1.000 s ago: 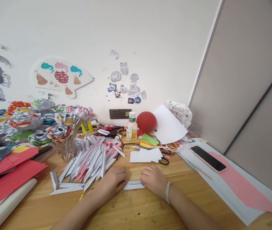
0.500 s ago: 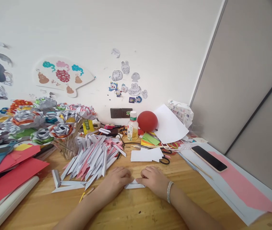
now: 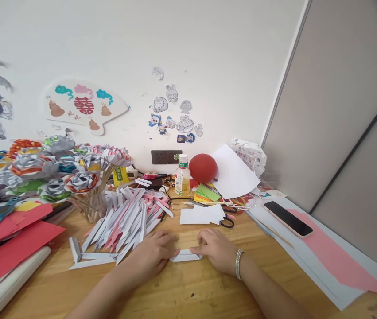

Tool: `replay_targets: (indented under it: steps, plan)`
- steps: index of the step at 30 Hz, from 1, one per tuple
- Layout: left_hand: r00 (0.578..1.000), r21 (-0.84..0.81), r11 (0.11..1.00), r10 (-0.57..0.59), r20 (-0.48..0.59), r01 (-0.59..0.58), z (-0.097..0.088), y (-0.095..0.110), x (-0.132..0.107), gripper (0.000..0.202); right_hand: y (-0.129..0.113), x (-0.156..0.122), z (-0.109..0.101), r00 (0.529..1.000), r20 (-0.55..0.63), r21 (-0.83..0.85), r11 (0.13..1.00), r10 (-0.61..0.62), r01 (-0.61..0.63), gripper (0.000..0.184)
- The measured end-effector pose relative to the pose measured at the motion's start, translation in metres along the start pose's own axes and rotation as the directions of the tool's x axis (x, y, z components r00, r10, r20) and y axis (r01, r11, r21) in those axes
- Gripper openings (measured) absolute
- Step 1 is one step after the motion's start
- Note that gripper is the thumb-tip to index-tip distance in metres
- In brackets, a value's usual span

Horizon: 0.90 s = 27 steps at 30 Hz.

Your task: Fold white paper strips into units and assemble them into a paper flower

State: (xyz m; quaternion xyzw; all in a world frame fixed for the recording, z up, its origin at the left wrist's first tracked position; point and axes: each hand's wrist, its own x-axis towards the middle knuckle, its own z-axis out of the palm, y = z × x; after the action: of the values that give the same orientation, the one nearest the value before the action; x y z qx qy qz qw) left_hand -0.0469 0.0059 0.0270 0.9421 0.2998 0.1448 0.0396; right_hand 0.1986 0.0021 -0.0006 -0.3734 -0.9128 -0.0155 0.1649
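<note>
Paper strip (image 3: 185,257) lies folded, one end pinched by my right hand (image 3: 219,251), presumably steadying the crease; my left hand (image 3: 157,253) touches the other, grip unclear.

The person's left grip (image 3: 157,250) and right grip (image 3: 219,250) touch a folded white paper strip (image 3: 185,256) on the table (image 3: 175,294).

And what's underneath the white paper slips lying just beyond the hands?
A black loop handle, apparently of scissors, sticks out past the right end of the slips; whatever else lies beneath is covered.
</note>
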Motion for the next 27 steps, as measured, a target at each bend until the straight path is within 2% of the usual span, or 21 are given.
replay_targets:
  steps: [4,9,11,13,16,18,21,24,27]
  plan:
    - [1.000,-0.084,0.996,-0.017,0.014,0.019,-0.007,0.003,0.000,0.029,0.006,-0.004,-0.003,0.998,-0.056,0.062,0.998,-0.010,0.013,0.024]
    - [0.994,-0.173,0.979,-0.105,0.005,0.104,-0.004,0.007,0.003,0.022,0.002,-0.002,-0.001,0.992,-0.108,0.211,0.977,0.068,-0.044,0.025]
    - [0.987,-0.166,0.974,-0.161,-0.028,0.154,0.002,0.008,0.005,0.023,-0.003,0.000,0.003,0.984,-0.124,0.276,0.957,0.129,-0.091,0.018]
    - [0.979,-0.128,0.975,-0.190,-0.073,0.180,0.010,0.009,0.008,0.013,-0.008,0.003,0.006,0.973,-0.120,0.328,0.933,0.197,-0.148,0.012]
    - [0.983,-0.023,0.990,-0.143,-0.116,0.141,0.018,0.009,0.010,0.004,-0.012,0.006,0.009,0.966,-0.094,0.368,0.910,0.241,-0.191,0.012]
    - [0.990,0.095,0.993,-0.052,-0.130,0.064,0.022,0.010,0.010,0.006,-0.013,0.008,0.009,0.974,-0.094,0.355,0.921,0.204,-0.158,0.014]
    - [0.990,0.291,0.955,0.088,-0.114,-0.052,0.028,0.012,0.009,0.010,-0.014,0.007,0.007,0.992,-0.109,0.233,0.972,0.064,-0.037,0.012]
    - [0.984,0.389,0.916,0.150,-0.093,-0.103,0.031,0.015,0.009,0.011,-0.016,0.006,0.005,0.993,-0.092,0.073,0.994,-0.072,0.078,0.003]
    - [0.983,0.441,0.890,0.165,-0.076,-0.116,0.032,0.018,0.009,0.009,-0.019,0.007,0.006,0.987,-0.077,-0.054,0.989,-0.140,0.136,0.008]
